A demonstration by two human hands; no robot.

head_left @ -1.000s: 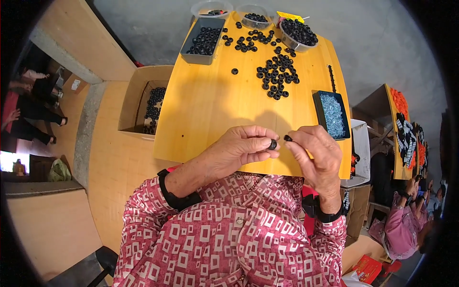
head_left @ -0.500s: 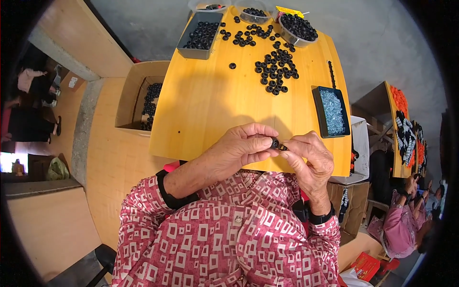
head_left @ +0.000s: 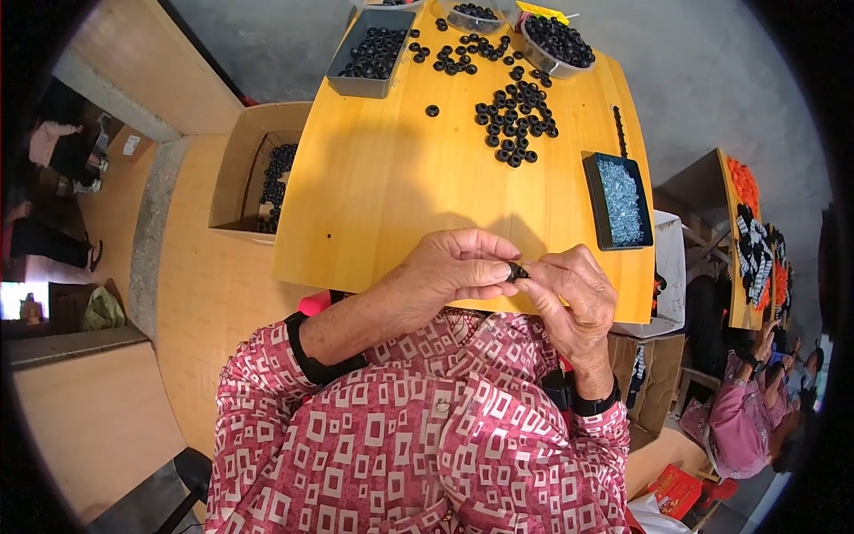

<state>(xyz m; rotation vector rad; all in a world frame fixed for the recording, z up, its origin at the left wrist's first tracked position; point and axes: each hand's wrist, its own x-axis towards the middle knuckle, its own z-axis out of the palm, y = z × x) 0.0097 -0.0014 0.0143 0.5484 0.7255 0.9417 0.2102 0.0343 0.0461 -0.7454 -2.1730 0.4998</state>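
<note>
Right now both hands meet at the near edge of the table [head_left: 382,178]: the left hand [head_left: 449,271] and right hand [head_left: 569,294] pinch one small black ring [head_left: 514,271] between their fingers, apparently fitting it together. More rings [head_left: 516,125] lie loose farther off, beside a tray [head_left: 618,200] of bluish bits. Finishing likely needs steady, aligned pressure.

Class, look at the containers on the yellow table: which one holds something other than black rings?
The black rectangular tray at the table's right edge: it holds pale blue-grey small parts, while the other containers hold black rings.
</note>
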